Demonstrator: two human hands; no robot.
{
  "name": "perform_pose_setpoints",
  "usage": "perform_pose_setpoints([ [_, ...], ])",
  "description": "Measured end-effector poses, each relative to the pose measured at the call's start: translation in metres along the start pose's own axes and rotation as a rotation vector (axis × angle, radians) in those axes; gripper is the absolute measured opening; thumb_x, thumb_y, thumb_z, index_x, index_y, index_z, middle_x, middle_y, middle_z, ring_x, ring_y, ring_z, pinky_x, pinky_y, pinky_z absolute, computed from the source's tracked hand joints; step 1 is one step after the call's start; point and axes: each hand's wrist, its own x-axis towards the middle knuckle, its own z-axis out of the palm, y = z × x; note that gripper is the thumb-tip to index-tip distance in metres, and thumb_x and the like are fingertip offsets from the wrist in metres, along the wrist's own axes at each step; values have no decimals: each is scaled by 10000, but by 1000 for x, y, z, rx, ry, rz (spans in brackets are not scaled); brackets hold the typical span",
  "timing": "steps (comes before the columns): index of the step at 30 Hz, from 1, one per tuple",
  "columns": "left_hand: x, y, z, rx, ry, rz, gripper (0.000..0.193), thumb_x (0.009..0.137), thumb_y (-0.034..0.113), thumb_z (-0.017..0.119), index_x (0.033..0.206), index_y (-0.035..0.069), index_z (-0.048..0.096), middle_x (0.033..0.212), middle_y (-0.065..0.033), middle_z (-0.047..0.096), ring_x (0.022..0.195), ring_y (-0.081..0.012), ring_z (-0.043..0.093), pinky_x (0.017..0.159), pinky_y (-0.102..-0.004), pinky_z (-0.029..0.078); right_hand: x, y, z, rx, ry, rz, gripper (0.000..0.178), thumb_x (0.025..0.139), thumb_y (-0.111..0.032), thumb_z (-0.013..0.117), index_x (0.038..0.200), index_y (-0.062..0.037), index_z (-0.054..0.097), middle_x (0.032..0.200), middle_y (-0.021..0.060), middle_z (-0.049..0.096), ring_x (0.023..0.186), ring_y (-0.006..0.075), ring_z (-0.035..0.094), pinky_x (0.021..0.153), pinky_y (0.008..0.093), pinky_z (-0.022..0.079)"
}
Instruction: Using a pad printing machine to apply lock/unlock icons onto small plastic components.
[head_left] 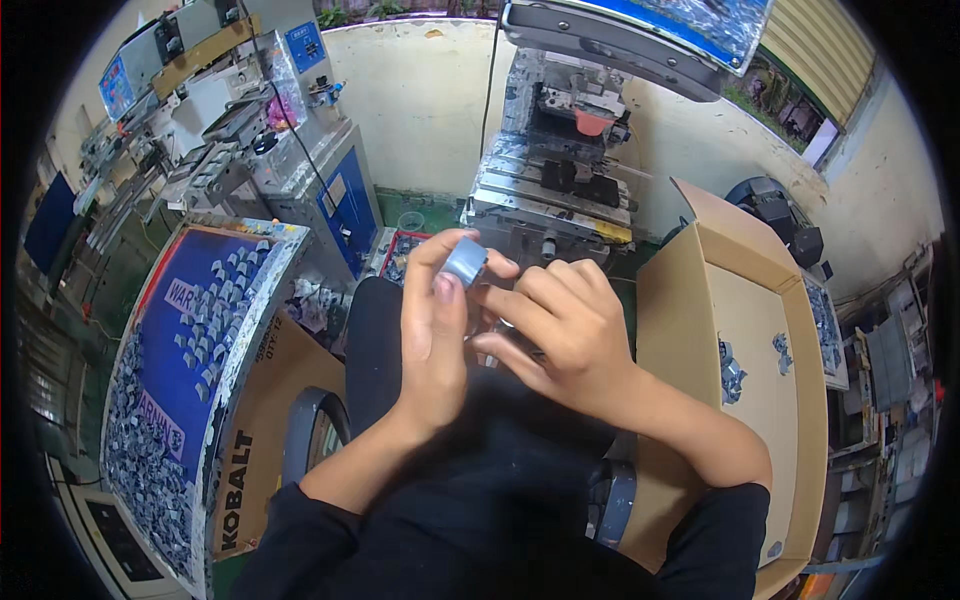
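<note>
grey part (465, 261) | left hand (436, 325): upright, pinching it | right hand (568, 325): curled beside it, grip unclear

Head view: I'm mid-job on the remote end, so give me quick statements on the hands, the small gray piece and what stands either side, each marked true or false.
1. The left hand holds a small gray piece. True.
2. Both hands are gloved. False: the right hand, like the left, is bare.
3. An open cardboard box stands on the person's right. True.
4. That box is filled to its rim. False: much of its inside bottom shows.
5. Many gray pieces lie on a blue surface on the left. True.
</note>
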Motion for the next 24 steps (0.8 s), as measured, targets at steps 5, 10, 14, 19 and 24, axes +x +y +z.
perform_pose_setpoints([
  [5, 11, -4, -14, 129, 51, 82, 461, 1089, 406, 448, 1356, 30, 451, 1129, -87, 581, 901, -109, 556, 779, -267, 477, 0, 2, -1, 258, -123, 54, 453, 834, -325, 781, 1173, -53, 655, 941, 74, 612, 834, 262, 602, 755, 373, 461],
  [10, 5, 7, -32, 391, 28, 67, 501, 1085, 429, 402, 1338, 3, 477, 1120, -103, 616, 814, -104, 509, 723, -253, 421, 8, 15, -11, 471, 34, 198, 437, 823, -184, 818, 1200, -36, 653, 922, 108, 661, 796, 259, 673, 719, 358, 531],
  [14, 5, 4, -37, 540, -57, 284, 483, 919, 265, 712, 1304, 16, 560, 1190, -106, 588, 1022, -165, 568, 881, -308, 465, 6, 11, -19, 685, 28, 282, 458, 842, -107, 810, 1257, -11, 641, 1058, 123, 709, 938, 202, 724, 823, 323, 576],
  [19, 6, 15, -39, 652, -106, 405, 556, 706, 157, 913, 1205, 61, 687, 1176, -83, 579, 922, -151, 583, 683, -269, 473, 5, 6, -19, 792, -7, 252, 462, 848, -103, 813, 1257, 26, 639, 1191, 153, 707, 1026, 231, 720, 923, 352, 580],
  [24, 10, 25, -43, 643, -129, 439, 633, 571, 185, 996, 1146, 67, 760, 1108, -64, 579, 935, -137, 593, 671, -255, 486, 4, 11, -20, 815, -63, 243, 433, 841, -58, 803, 1248, -8, 664, 1164, 132, 707, 1012, 213, 718, 872, 329, 588],
])
